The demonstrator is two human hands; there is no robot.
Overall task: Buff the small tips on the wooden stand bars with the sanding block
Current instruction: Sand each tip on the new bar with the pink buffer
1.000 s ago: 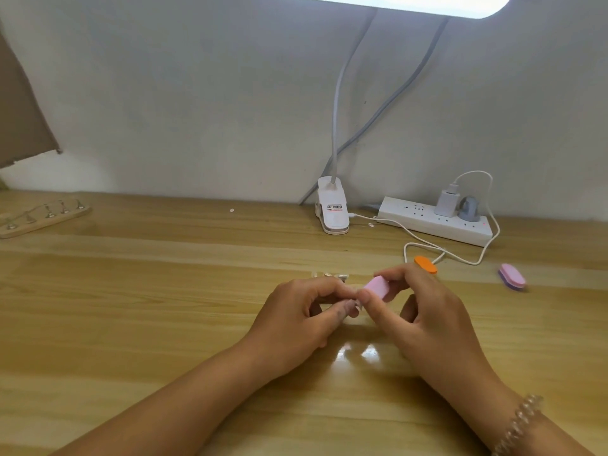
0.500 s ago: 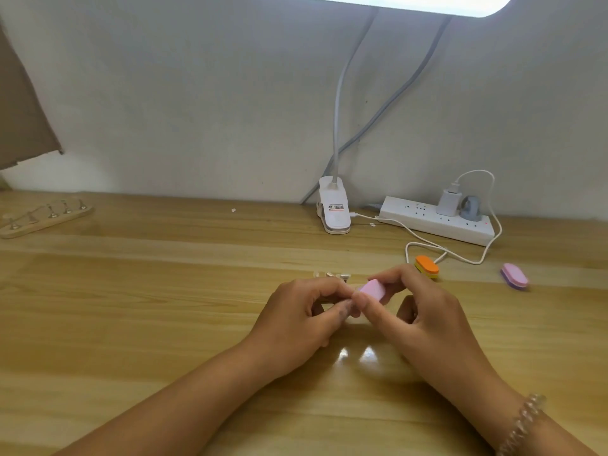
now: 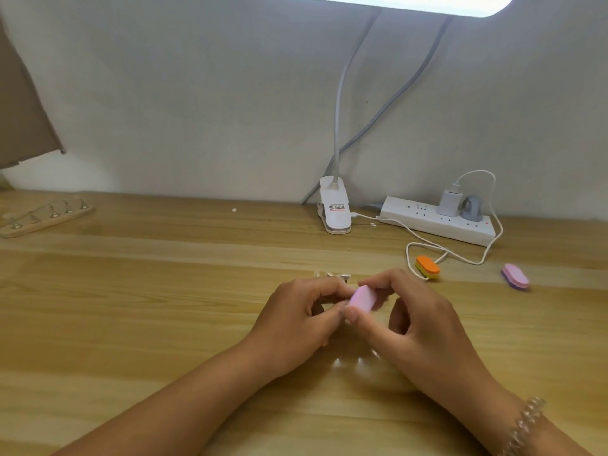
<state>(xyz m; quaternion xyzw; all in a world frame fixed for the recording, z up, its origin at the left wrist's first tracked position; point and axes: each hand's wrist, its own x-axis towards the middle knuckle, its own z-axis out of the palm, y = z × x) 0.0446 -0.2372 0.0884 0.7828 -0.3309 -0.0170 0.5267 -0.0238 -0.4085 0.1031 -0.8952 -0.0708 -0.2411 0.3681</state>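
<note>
My right hand (image 3: 418, 320) pinches a small pink sanding block (image 3: 362, 298) between thumb and fingers at the middle of the wooden table. My left hand (image 3: 299, 320) has its fingers curled around a wooden stand bar; only a few of its small tips (image 3: 332, 275) peek out beyond the knuckles. The block's lower end lies against my left thumb and fingertips. The tip under the block is hidden. A second wooden stand bar (image 3: 42, 218) with several small tips lies at the far left.
An orange and yellow sanding block (image 3: 427, 266) and a pink and purple one (image 3: 515, 275) lie to the right. A white lamp clip (image 3: 335, 210), a power strip (image 3: 437, 220) with a charger and a looping white cable (image 3: 460, 255) sit by the back wall.
The pink block has slid slightly down and left against my left fingers. Both hands stay in the same spot.
</note>
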